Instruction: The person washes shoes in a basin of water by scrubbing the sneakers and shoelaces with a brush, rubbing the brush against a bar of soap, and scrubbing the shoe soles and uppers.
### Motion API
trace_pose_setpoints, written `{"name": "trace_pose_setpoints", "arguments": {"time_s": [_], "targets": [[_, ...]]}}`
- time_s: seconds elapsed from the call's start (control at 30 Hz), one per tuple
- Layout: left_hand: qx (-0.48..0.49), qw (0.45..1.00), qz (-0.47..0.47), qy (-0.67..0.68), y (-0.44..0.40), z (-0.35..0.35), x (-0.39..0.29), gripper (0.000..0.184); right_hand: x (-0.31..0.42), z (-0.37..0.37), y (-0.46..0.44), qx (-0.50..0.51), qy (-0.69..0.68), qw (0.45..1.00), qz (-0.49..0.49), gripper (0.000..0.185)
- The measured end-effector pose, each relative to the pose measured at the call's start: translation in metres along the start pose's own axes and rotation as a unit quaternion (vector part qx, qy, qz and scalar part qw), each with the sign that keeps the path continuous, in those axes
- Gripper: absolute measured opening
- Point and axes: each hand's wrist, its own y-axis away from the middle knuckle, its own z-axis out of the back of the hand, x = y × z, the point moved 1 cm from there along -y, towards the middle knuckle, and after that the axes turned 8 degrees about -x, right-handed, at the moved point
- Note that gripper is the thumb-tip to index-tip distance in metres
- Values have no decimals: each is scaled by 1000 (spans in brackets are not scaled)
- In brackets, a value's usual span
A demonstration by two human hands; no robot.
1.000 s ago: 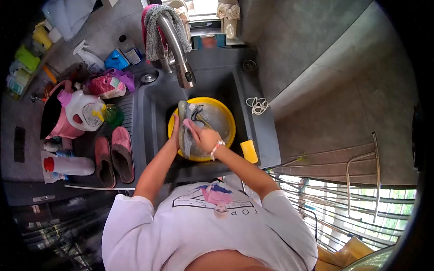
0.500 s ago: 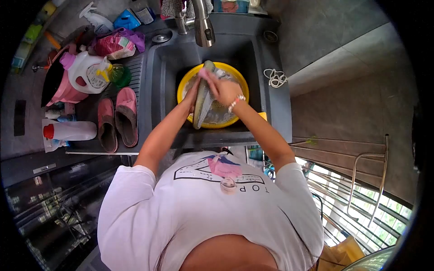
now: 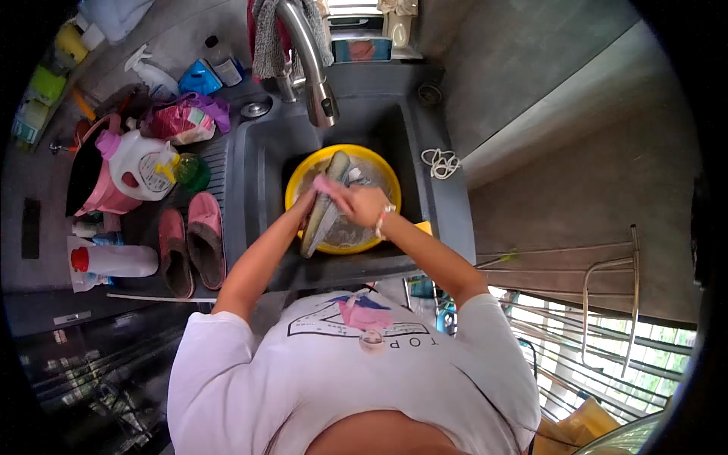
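My left hand [image 3: 305,205] is wrapped round the left side of a grey shoe [image 3: 318,224], which is tipped up on its edge over a yellow basin [image 3: 395,182]. My right hand [image 3: 365,205] presses a small pink scrubber [image 3: 325,184] against the shoe; whether it is a brush or a sponge is too small to tell. Cloudy, sudsy water [image 3: 350,232] fills the basin under both hands. Something pale and grey lies in the water beyond my right hand, its kind unclear.
The basin stands in a dark sink [image 3: 262,171] below a metal faucet [image 3: 322,106]. Left of it are pink slippers [image 3: 205,235], a white jug [image 3: 140,167], a green pump bottle [image 3: 192,173] and a red-capped bottle [image 3: 121,260]. A white cord [image 3: 440,163] lies on the right rim.
The view has tilted up, so the sink and basin sit lower in the picture. Both hands keep hold of the shoe and pink scrubber, with only a slight shift.
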Motion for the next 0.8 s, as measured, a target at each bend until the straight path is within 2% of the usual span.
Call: {"name": "trace_pose_setpoints", "arguments": {"time_s": [0.07,0.1,0.17,0.2,0.23,0.3,0.33,0.4,0.43,0.5,0.53,0.57,0.63,0.67,0.7,0.73,0.77,0.8], "targets": [[-11,1000,13,12,17,-23,-4,66,-32,-8,-23,-111,-76,982,-136,43],[-20,1000,16,17,22,-30,-6,65,-25,-6,-24,-114,-74,982,-134,43],[-14,999,6,51,9,-19,-7,68,6,-4,-15,-15,-41,993,-108,43],[2,999,-8,39,-6,-5,-7,69,22,-8,1,-71,-81,993,-44,40],[26,999,-29,26,-21,11,-4,71,24,-19,13,-50,-66,996,15,41],[39,998,-41,17,-35,32,1,73,39,13,16,-11,-114,993,1,42],[27,997,48,53,-33,42,4,73,34,8,18,-10,-117,993,-2,42],[-133,987,85,-10,-10,30,2,82,11,-8,10,-47,-142,986,-79,49],[-132,988,82,-12,-10,36,7,82,11,-13,9,-51,-140,986,-77,49],[-140,988,58,34,-17,43,14,77,16,-21,16,-211,-299,911,-187,57],[-138,988,27,58,-7,29,12,70,22,-17,18,-175,-338,892,-244,63],[-137,989,27,58,2,16,8,70,19,-25,21,-175,-337,892,-245,63],[-167,985,-25,34,13,6,5,64,9,-51,27,-134,-389,855,-315,57],[-160,985,-51,29,13,9,5,60,6,-60,29,-133,-390,855,-315,57],[-161,985,-50,31,15,9,2,60,5,-66,29,-160,-504,792,-305,52],[-101,988,-90,79,22,3,-3,58,10,-64,30,-182,-609,715,-292,48],[-45,983,-126,129,32,0,-5,56,10,-62,33,-173,-612,712,-299,48],[-64,972,-145,171,46,-11,-7,58,14,-42,32,-145,-659,652,-345,41]]}}
